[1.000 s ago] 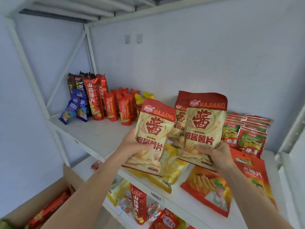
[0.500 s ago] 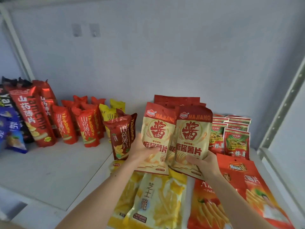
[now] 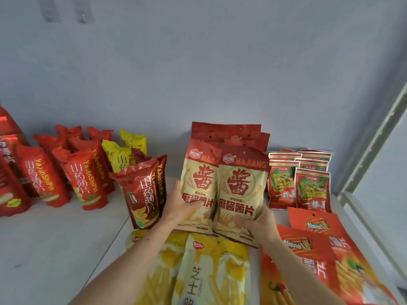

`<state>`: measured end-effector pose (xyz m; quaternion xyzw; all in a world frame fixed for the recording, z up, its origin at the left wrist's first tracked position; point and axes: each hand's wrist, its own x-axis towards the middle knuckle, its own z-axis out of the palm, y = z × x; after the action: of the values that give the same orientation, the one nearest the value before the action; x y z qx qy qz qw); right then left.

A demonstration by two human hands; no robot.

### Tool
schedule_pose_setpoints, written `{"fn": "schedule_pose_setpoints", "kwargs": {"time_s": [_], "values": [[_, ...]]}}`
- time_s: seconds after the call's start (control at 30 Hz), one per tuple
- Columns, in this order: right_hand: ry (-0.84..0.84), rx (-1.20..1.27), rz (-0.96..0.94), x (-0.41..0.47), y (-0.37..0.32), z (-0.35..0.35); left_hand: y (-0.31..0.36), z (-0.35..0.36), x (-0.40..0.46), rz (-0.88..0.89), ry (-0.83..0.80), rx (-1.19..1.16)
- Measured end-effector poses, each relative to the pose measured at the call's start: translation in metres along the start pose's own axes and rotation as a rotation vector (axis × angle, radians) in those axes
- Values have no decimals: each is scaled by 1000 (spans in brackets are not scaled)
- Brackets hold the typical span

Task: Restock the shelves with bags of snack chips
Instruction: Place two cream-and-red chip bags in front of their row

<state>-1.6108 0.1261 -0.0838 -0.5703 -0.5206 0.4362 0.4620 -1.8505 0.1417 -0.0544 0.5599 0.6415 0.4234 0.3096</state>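
You had two MAJIANG bags up at once, one per hand, side by side and upright over the white shelf [image 3: 55,243]. Your left hand [image 3: 179,208] was closed around the lower left of the left MAJIANG bag [image 3: 199,186], thumb across its front. Your right hand [image 3: 258,224] cupped the bottom of the right MAJIANG bag [image 3: 242,188], fingers curled under it, and that bag's left edge overlapped the other one. Whether their bottom edges touched the shelf, you couldn't tell from this angle.

Right behind them stood the stacked MAJIANG bags [image 3: 229,132] against the grey wall [image 3: 220,62]; at least three red tops showed, and the exact count was hidden. To your left, one dark red yam chip bag [image 3: 141,194] stood just beside your left hand, with a second tucked behind it. Further left were about six bright red yam chip bags [image 3: 88,183] and two yellow yam chip bags [image 3: 122,157] at the back.

On your right sat the small red-and-green packets [image 3: 311,188], roughly six of them in rows of two. In front, lying flat, were two yellow cheese-stick bags [image 3: 211,274] under your forearms, and two large orange-red bags [image 3: 312,260] beneath your right wrist.
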Motion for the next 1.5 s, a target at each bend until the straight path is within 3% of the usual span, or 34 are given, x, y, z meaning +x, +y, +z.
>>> {"fn": "schedule_pose_setpoints", "kwargs": {"time_s": [0.23,0.57,0.73,1.03,1.5], "values": [[25,-129,99,-7,13,-1,-22,-4,2,-86,-133,15],[157,-303,117,-13,-7,16,-37,-8,3,-140,-156,186],[155,-347,199,-15,-6,22,-30,-6,-4,-62,-173,385],[208,-452,164,-26,-19,22,-23,-8,-19,209,-86,780],[196,-586,182,-42,-38,13,-20,-29,-60,343,-32,878]]}}
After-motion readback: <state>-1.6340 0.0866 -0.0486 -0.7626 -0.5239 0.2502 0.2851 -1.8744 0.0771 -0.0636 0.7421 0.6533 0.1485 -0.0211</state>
